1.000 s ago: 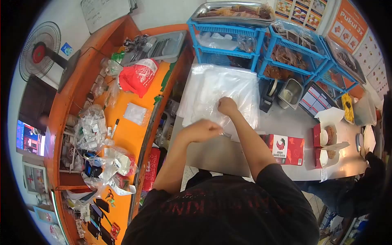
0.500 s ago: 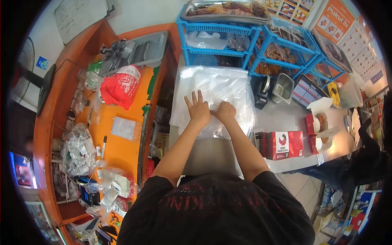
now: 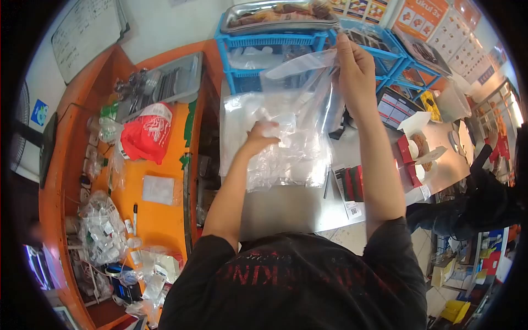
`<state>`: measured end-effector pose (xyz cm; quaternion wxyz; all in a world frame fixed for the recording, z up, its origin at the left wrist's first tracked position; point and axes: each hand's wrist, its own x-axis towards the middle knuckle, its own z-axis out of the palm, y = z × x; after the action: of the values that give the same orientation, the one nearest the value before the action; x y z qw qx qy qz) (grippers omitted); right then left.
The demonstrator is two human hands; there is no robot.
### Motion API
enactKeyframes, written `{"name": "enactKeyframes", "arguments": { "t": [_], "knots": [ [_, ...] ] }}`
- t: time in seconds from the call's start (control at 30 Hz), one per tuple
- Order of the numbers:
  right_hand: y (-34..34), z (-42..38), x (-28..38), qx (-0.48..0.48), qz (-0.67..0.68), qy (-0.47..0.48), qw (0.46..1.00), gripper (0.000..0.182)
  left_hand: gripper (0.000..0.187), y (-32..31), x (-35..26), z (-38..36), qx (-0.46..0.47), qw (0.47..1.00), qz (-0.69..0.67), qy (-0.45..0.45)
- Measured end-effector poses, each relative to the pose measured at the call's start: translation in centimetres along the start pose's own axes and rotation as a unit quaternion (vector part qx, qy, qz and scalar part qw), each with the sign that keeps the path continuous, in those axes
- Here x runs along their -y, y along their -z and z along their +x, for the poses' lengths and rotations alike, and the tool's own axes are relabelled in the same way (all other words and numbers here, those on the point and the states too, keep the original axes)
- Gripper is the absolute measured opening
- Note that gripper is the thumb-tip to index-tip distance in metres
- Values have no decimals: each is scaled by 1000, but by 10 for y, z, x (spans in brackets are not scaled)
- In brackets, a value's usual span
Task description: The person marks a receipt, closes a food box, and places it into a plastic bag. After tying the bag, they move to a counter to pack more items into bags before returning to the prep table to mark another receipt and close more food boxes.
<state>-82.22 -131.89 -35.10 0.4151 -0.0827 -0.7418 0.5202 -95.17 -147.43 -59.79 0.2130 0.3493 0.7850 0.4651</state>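
— What sits over on the left?

— An orange side counter (image 3: 165,220) carrying a red plastic bag (image 3: 144,137), a flat clear packet (image 3: 158,190), a marker pen (image 3: 135,212) and a heap of small wrapped items (image 3: 102,231). At its far end lies a grey tray (image 3: 176,77) with utensils.

— And the left hand?

— The left hand (image 3: 261,137) rests on the stack of clear plastic bags (image 3: 264,159), which lies on the steel bench (image 3: 291,206) in the middle. Its fingers are curled into the top sheets; I think they pinch one, but the glare on the plastic makes that hard to confirm.

— The right hand?

— The right hand (image 3: 355,69) is raised at the far side, fingers clamped on the edge of a single clear bag (image 3: 308,82). That bag hangs in the air, trailing down toward the stack.

— Behind it?

— Blue crates (image 3: 264,41) topped by a metal tray of food (image 3: 280,14).

— Further right?

— Red boxes (image 3: 352,184) stand on the bench near the person's forearm, then an open box with food (image 3: 421,146). At the far right edge another person's dark sleeve (image 3: 484,192) reaches in.
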Motion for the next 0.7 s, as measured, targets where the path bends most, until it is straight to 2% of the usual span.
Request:
{"name": "enactKeyframes", "arguments": {
  "t": [0.03,0.07,0.1,0.13,0.17,0.2,0.23,0.27,0.3,0.33,0.37,0.43,0.5,0.53,0.57,0.6,0.63,0.67,0.7],
  "knots": [
    [7,-2,15,44,56,-68,995,40,82,13,-10,1,41,944,-327,2],
    [12,-6,24,36,56,-63,996,40,72,27,-59,-18,-27,920,-381,-90],
    [16,-11,30,80,49,-81,992,38,62,41,-111,-43,-94,880,-430,-178],
    [20,-16,33,125,42,-101,986,37,62,47,-129,-52,-88,882,-428,-177],
    [24,-20,33,121,43,-106,986,37,48,51,-140,-62,-38,955,-195,-222],
    [28,-20,33,119,153,-177,965,38,34,53,-150,-71,14,965,49,-256],
    [33,-16,31,114,262,-242,927,39,34,52,-162,-78,17,965,50,-257],
    [61,-1,-19,180,342,-208,898,49,23,52,-173,-85,98,981,-64,-153],
    [69,-12,-37,176,343,-204,900,49,15,51,-180,-89,175,968,-175,-45],
    [73,-25,-48,106,436,-255,856,58,17,44,-170,-91,122,959,-251,-48],
    [75,-36,-60,38,522,-300,797,71,17,38,-165,-95,119,960,-249,-52],
    [75,-82,-90,254,590,-298,706,88,18,28,-155,-102,79,903,-423,21],
    [70,-123,-87,307,619,-350,632,89,16,16,-149,-108,39,921,-386,31],
    [67,-133,-88,309,620,-353,629,89,13,11,-154,-112,3,937,-348,43],
    [64,-140,-89,342,465,-308,756,77,11,7,-156,-116,-34,949,-308,54],
    [61,-148,-90,361,291,-250,850,65,11,3,-147,-119,-36,949,-309,59],
    [58,-155,-90,363,294,-253,847,65,9,-2,-133,-121,-31,965,-261,-18],
    [53,-160,-89,258,321,-309,857,48,9,-3,-128,-124,-24,973,-209,-96],
    [50,-162,-90,151,343,-360,855,32,9,-3,-127,-126,-28,973,-207,-94]
  ]
}}
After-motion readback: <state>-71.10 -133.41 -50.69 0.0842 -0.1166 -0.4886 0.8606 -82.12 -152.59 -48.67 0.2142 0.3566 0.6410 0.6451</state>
